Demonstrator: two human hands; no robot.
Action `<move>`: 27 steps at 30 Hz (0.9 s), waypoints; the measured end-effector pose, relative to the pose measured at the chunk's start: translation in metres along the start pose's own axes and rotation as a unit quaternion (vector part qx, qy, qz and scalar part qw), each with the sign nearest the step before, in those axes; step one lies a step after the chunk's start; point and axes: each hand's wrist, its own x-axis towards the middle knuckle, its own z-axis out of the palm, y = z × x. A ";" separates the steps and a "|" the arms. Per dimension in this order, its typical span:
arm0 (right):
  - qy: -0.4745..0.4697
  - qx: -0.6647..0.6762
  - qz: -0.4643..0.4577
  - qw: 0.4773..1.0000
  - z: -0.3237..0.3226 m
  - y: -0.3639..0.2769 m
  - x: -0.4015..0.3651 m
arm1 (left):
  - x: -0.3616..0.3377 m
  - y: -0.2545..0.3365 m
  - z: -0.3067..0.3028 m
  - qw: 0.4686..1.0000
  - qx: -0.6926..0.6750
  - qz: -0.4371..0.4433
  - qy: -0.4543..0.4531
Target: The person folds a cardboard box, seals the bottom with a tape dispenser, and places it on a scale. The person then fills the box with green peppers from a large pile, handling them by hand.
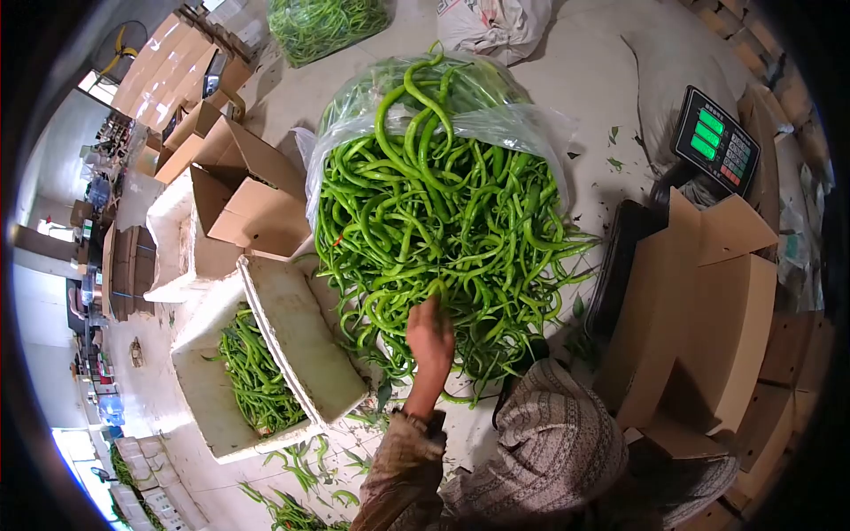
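A big heap of long green peppers (434,221) spills from a clear plastic bag (522,124) onto the floor in the middle. My left hand (430,336) reaches onto the near side of the heap, its fingertips touching the peppers. Its fingers are bent and close together, and whatever they may grip is hidden. My right hand does not show; a patterned cloth (558,434) covers the area at the lower right of the heap.
Left of the heap stand a foam box (199,389) with some peppers and an open carton (257,212). To the right are a digital scale display (715,142) and a large open carton (691,327). Loose peppers (297,513) lie on the floor at the bottom.
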 end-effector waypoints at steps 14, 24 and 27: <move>-0.128 0.115 -0.034 0.985 0.049 -0.007 0.050 | -0.035 0.047 -0.113 0.585 -0.741 -0.327 -0.031; -0.280 0.243 -0.042 0.928 0.099 -0.078 0.130 | -0.081 0.077 -0.027 0.946 -0.260 0.004 -0.193; -0.167 0.307 -0.079 0.934 0.089 -0.048 0.150 | -0.063 0.039 -0.041 0.991 -0.072 0.011 -0.112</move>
